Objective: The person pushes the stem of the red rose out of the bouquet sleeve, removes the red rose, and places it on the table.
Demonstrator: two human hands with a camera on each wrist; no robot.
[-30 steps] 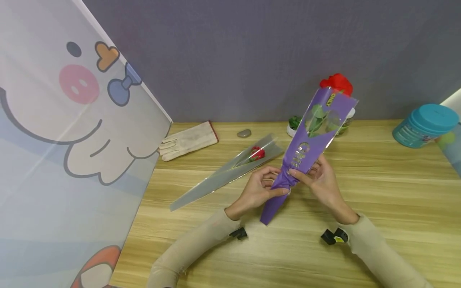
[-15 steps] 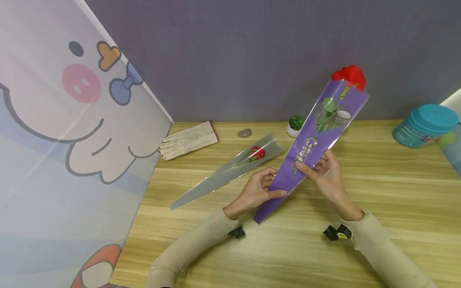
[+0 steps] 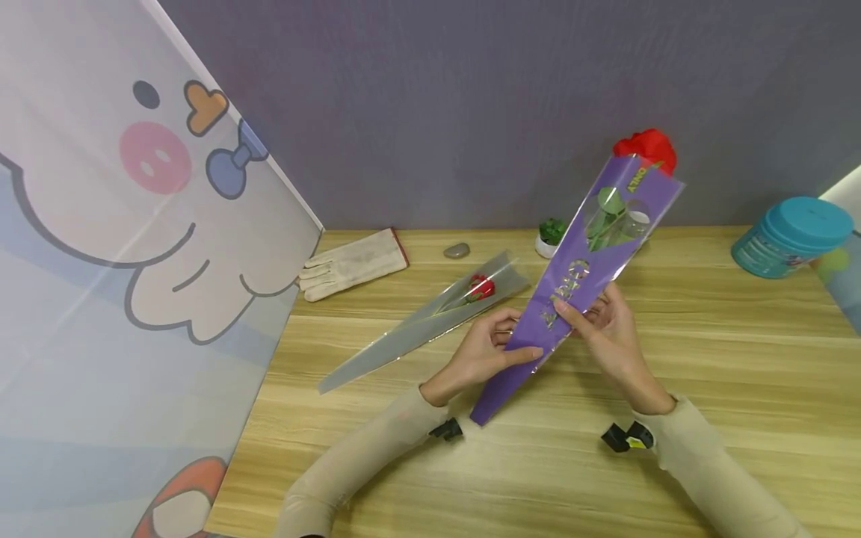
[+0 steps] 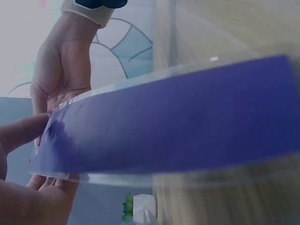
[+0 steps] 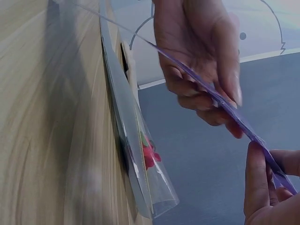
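Observation:
A purple flower sleeve [image 3: 511, 373] with gold lettering and a clear window slants up to the right, held above the table. A red artificial flower [image 3: 647, 147] pokes out of its top, and green leaves show through the window. My left hand [image 3: 479, 353] pinches the narrow lower part, thumb in front and fingers behind. Higher up, my right hand [image 3: 608, 340] pinches the right edge near the lettering. The left wrist view shows the sleeve's purple face [image 4: 178, 117] lying flat. Seen edge-on in the right wrist view, the sleeve [image 5: 197, 79] runs between both hands.
A grey clear-fronted sleeve [image 3: 383, 355] with a small red rose [image 3: 480, 287] lies left of my hands. Toward the wall are a white work glove [image 3: 356, 263], a grey stone [image 3: 457, 251], a small potted plant [image 3: 553, 232] and a teal tub [image 3: 787, 239] at right.
The purple sleeve was bunched between my hands a second ago and is now flat and straight. My right hand has shifted slightly up and right; the flower end has moved right.

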